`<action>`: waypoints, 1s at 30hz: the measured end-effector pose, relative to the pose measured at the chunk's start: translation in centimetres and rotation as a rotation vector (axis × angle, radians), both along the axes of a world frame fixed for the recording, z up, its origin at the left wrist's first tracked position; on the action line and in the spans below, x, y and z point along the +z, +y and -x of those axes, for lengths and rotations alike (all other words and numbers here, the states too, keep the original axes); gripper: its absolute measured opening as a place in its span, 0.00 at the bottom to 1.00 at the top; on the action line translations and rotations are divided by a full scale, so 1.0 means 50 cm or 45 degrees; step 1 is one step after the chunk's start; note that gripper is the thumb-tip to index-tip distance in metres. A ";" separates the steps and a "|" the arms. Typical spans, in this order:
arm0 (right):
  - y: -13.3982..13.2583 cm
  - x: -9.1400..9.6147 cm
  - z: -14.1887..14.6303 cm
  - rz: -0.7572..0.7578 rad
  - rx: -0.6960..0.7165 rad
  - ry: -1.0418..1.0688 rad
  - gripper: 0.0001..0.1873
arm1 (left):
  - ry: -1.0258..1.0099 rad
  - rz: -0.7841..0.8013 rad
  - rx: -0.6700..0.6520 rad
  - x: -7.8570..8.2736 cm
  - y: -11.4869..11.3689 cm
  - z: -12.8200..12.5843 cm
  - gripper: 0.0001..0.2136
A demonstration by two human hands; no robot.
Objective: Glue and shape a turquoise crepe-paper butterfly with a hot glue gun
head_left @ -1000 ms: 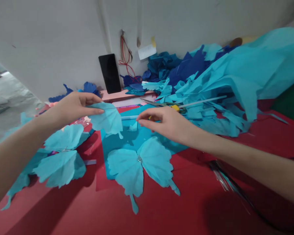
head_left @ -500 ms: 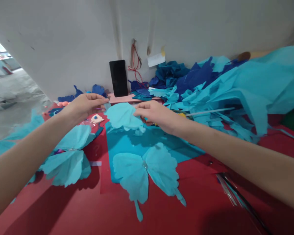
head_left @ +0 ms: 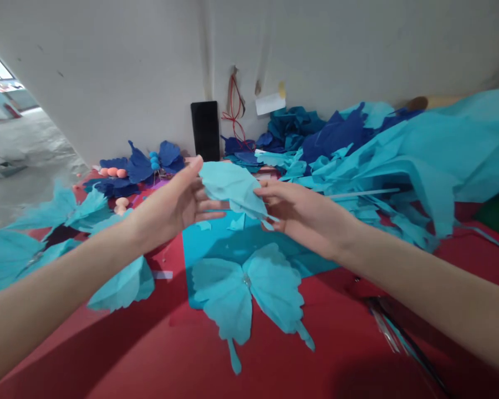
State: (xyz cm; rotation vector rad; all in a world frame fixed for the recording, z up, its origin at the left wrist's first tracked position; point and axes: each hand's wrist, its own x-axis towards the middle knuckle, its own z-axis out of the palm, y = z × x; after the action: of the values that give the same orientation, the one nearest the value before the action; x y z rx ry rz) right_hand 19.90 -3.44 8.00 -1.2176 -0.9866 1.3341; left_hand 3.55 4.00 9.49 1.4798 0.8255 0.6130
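Note:
A light-blue paper wing piece is raised above a darker blue sheet. My right hand pinches its right end between thumb and fingers. At the piece's left edge is my left hand, fingers stretched out and apart, thumb up beside the paper; whether it touches cannot be made out. Closer to me, a light-blue paper butterfly with a shiny middle and two tails lies partly on the blue sheet, partly on the red table. Small paper scraps rest on the sheet under my hands.
More light-blue butterflies lie at left, partly behind my left arm. Dark-blue butterflies and beads sit behind them. A black phone leans on the wall. Cut light-blue paper is heaped at right. Scissors-like dark tools lie front right.
The wing piece has been turned and lifted slightly to the right. My left hand has gone from a pinch to spread fingers. My right hand has shifted right, still gripping the piece.

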 end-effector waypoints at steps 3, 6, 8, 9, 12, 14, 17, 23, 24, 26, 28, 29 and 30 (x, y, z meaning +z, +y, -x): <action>-0.038 -0.004 0.010 0.027 -0.003 0.055 0.08 | -0.188 0.114 -0.065 -0.003 -0.048 0.002 0.10; -0.071 -0.010 0.011 0.149 0.057 0.042 0.11 | -0.158 0.114 0.019 -0.007 -0.084 0.010 0.09; -0.088 -0.015 0.006 0.243 0.143 -0.002 0.13 | -0.104 0.186 -0.002 -0.020 -0.105 0.018 0.10; -0.095 -0.019 0.002 0.267 0.165 -0.031 0.13 | -0.085 0.209 0.015 -0.031 -0.115 0.023 0.11; -0.106 -0.029 -0.017 0.230 0.164 -0.165 0.17 | 0.016 0.264 -0.001 -0.072 -0.140 0.039 0.08; -0.107 -0.036 -0.030 0.172 0.136 -0.320 0.18 | 0.043 0.293 -0.036 -0.096 -0.149 0.049 0.10; -0.104 -0.046 -0.045 0.100 0.098 -0.565 0.15 | 0.145 0.294 0.029 -0.115 -0.147 0.060 0.22; -0.097 -0.062 -0.065 0.015 0.050 -0.641 0.10 | 0.389 0.205 -0.076 -0.121 -0.122 0.066 0.36; -0.096 -0.064 -0.068 0.022 0.037 -0.632 0.10 | 0.401 0.184 -0.100 -0.123 -0.119 0.066 0.37; -0.094 -0.066 -0.074 0.042 0.011 -0.612 0.09 | 0.428 0.154 -0.135 -0.128 -0.115 0.064 0.38; -0.091 -0.066 -0.078 0.056 -0.012 -0.596 0.09 | 0.485 0.113 -0.148 -0.133 -0.113 0.061 0.37; -0.090 -0.067 -0.079 0.055 -0.019 -0.592 0.09 | 0.509 0.096 -0.152 -0.134 -0.113 0.060 0.36; -0.089 -0.067 -0.080 0.053 -0.020 -0.590 0.08 | 0.528 0.086 -0.160 -0.136 -0.112 0.058 0.36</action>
State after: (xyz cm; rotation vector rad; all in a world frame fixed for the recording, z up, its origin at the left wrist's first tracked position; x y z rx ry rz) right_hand 23.92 -7.89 4.64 -1.6046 -1.2708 1.0832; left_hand 0.64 -1.60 2.72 1.6073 1.0493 0.1811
